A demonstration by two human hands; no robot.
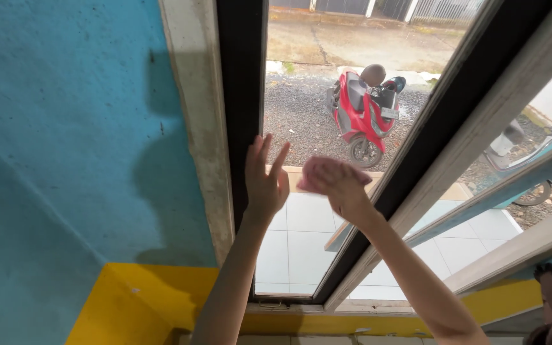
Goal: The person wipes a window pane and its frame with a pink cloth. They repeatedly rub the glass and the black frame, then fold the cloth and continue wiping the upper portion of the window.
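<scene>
At the window pane (301,128), both hands are raised against the glass. Left hand (264,182) lies flat on the pane beside the dark frame (241,96), fingers (279,160) spread apart and pointing up, holding nothing. Right hand (338,185) is bunched around a pink cloth (309,177), fingers curled together and clamped on it, pressing it to the glass just right of the left hand. The cloth is small, pale pink and crumpled; only a soft rounded wad shows past the knuckles, the rest is hidden in the grip. Hands near each other, not touching.

The pane is clear, set in a black frame with a worn off-white outer trim (199,128). A second sash (455,115) slants across on the right. Wall (65,128) to the left is blue, with a yellow band (142,300) below the sill.

Through the glass: white tiled porch floor (301,243), gravel beyond, and a red scooter (362,112) parked on it with a helmet (373,75) on the seat. Part of another scooter (525,153) shows at far right, partly cut off by the sash.
</scene>
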